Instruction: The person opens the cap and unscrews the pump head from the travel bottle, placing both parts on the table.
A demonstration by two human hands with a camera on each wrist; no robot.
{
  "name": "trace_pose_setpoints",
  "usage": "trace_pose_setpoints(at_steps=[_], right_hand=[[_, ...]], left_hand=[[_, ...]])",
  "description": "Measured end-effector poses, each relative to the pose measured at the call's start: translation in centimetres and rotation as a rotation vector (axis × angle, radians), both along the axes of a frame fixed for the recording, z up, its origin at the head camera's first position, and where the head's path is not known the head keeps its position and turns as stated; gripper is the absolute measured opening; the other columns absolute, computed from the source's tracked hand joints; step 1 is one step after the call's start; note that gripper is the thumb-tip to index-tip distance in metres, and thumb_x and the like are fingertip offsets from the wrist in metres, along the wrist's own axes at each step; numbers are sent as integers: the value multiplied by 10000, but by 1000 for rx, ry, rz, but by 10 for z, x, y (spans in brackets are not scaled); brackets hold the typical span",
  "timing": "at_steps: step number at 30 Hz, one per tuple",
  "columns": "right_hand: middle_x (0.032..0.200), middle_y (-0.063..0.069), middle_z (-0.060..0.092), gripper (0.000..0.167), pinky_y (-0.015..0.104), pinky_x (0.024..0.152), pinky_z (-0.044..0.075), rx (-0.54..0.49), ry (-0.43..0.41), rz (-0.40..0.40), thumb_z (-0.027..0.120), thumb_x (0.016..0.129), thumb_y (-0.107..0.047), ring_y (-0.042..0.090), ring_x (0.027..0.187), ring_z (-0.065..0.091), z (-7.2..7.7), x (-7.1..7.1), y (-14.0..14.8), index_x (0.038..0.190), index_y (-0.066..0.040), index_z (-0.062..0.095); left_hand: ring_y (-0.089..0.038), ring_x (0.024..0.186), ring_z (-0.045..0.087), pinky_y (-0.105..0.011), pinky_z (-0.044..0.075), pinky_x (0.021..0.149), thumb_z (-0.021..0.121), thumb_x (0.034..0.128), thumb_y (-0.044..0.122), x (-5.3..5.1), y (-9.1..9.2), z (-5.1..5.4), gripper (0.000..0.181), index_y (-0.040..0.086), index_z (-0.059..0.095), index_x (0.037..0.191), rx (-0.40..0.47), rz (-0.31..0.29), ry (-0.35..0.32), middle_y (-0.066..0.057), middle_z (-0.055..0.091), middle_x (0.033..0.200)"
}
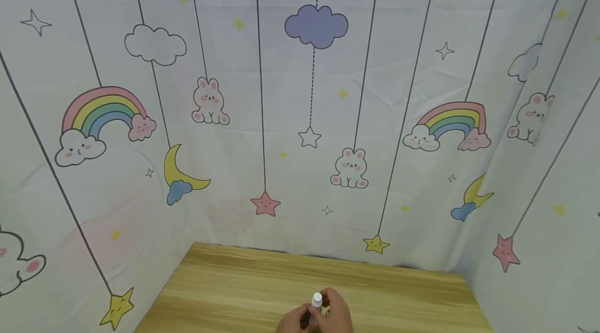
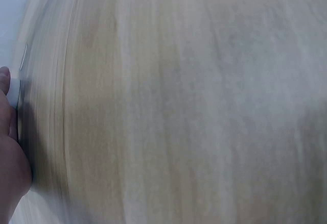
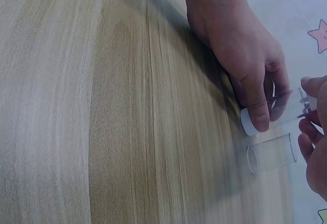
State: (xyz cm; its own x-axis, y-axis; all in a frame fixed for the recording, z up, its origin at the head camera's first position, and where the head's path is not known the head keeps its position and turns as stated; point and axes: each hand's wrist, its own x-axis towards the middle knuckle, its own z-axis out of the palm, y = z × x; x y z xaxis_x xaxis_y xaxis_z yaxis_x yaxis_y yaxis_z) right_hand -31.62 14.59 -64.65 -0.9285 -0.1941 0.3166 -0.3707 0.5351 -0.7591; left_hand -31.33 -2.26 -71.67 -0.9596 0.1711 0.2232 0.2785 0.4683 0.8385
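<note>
Both my hands meet around a small clear bottle with a white cap (image 1: 317,299), low in the head view. My left hand (image 3: 245,55) curls its thumb and fingers round the bottle near its white end (image 3: 249,122) in the right wrist view. My right hand (image 1: 336,311) pinches the bottle from the other side; at the right edge of the right wrist view its thumb and fingers close on the clear far end. Beside the bottle is a clear open cylinder (image 3: 271,153). Fingers cover much of the bottle. Only part of the left hand shows in the left wrist view.
The wood-grain table (image 1: 244,281) spreads under and around the hands. White fabric (image 1: 300,176) printed with rabbits, stars, clouds and rainbows rises behind the table and along both its sides.
</note>
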Motion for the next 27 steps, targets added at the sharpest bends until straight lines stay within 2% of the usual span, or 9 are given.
trace_pose_setpoints(at_steps=[8,17,27], right_hand=[[984,-26,643,309,264,663,496,11,85,24,865,889,-181,76,844,581,-6,-1,2,1103,-71,671],[1011,-1,648,296,263,652,490,17,50,43,837,914,-170,92,851,576,0,2,2,1130,-45,679],[1017,10,671,288,265,658,488,25,71,83,819,931,-156,117,869,580,-1,0,5,1156,-32,688]], left_hand=[[-102,899,743,-304,597,737,792,965,303,0,1,-2,369,109,738,1274,9,-2,-3,10,795,1044],[-132,911,752,-330,604,744,790,965,334,1,1,1,388,122,737,1286,14,0,-31,12,793,1058],[-110,897,749,-328,609,741,791,962,340,0,2,1,380,115,744,1265,11,10,-27,25,791,1036]])
